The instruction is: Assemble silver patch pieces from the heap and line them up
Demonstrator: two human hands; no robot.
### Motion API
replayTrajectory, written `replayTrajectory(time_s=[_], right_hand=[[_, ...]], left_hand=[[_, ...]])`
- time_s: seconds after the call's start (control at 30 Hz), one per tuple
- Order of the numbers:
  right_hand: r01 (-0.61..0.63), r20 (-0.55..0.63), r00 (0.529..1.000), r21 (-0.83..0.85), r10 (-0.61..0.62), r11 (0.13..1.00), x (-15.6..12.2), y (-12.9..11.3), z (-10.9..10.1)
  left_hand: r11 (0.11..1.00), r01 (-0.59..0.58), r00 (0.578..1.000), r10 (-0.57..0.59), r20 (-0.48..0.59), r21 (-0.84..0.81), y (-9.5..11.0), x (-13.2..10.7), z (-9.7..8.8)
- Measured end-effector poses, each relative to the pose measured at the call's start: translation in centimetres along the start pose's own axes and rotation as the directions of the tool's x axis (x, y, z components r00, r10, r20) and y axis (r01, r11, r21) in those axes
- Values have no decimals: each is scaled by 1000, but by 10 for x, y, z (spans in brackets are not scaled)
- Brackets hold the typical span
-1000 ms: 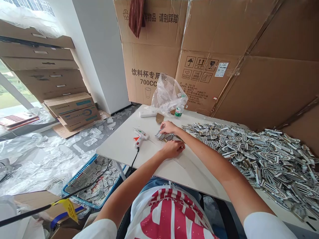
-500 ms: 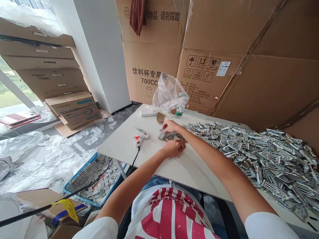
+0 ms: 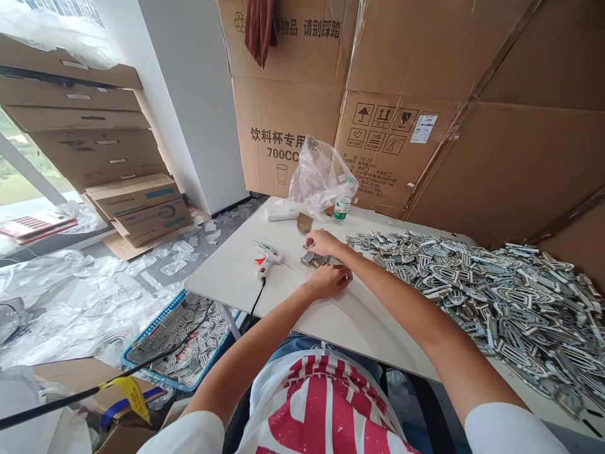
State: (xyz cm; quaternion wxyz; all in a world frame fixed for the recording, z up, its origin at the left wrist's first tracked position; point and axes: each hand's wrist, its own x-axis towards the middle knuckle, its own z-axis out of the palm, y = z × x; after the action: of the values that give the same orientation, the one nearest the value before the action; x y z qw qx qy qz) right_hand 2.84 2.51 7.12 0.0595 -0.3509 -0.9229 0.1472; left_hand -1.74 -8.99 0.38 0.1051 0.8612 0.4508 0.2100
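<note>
Inching leftward, the right hand (image 3: 322,241) is curling above small, flat grey-white pieces (image 3: 312,259) on the white tabletop (image 3: 227,271); the left hand (image 3: 332,280) is curling nearby, grips hidden; its forearm (image 3: 267,340) snagging the black cord (image 3: 256,307) could be dislodging the white glue gun (image 3: 271,255).

Left hand (image 3: 331,280): fingertips concealed; grip cannot be determined. Right hand (image 3: 322,242): fingertips too small to resolve; grip unconfirmed. Small metal pieces (image 3: 309,259) are partly screened by the hands; count indeterminable. Main pile (image 3: 496,290) is cut off at the right edge. Plastic bag (image 3: 314,176) obscures some carton lettering. Label (image 3: 425,128) print illegible. Cloth (image 3: 259,31) is cropped at top; cable (image 3: 47,407) at left.
</note>
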Motion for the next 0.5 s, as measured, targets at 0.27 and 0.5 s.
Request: replayTrajectory(time_s=[0.27, 0.5], right_hand=[[134, -9, 991, -12, -134, 991, -20, -17, -1], [-221, -396, 899, -38, 188, 975, -38, 61, -25]], left_hand=[[1000, -16, 1000, 16, -19, 1, -3, 1, 1], [996, -38, 998, 34, -46, -87, -2, -1, 1]])
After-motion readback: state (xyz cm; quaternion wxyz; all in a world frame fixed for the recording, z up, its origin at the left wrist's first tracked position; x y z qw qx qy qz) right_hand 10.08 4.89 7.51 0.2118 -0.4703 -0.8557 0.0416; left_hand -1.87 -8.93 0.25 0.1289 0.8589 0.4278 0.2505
